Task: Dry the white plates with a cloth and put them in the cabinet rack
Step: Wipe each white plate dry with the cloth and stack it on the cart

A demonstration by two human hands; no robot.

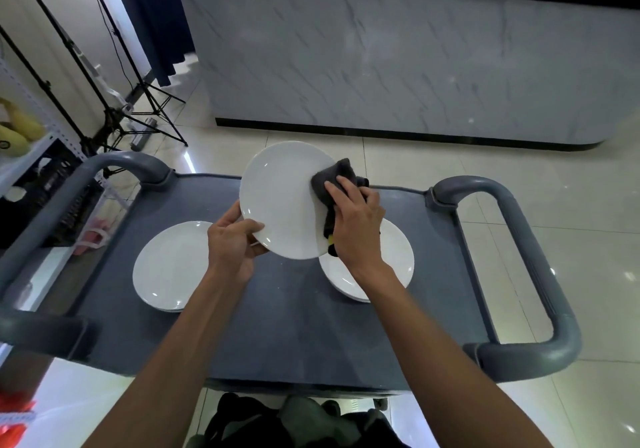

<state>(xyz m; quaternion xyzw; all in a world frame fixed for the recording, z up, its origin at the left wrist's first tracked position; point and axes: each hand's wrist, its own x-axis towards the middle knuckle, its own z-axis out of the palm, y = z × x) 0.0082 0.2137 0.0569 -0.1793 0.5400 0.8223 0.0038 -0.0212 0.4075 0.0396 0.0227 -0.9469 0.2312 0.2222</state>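
Pinching the near-left rim of a tilted white plate [282,201], the left hand [233,245] keeps it raised above a grey cart [311,336]. Right hand [356,225] fingers curl over a dark cloth [337,184] pressed against the plate's right edge. Below the hands, 2 plate stacks rest: left stack [169,267], right stack [398,260].

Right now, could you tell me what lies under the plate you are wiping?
Under the held plate lies the grey cart top, and at its right edge a stack of white plates, partly covered by the right hand and dark cloth. Their count is unclear.
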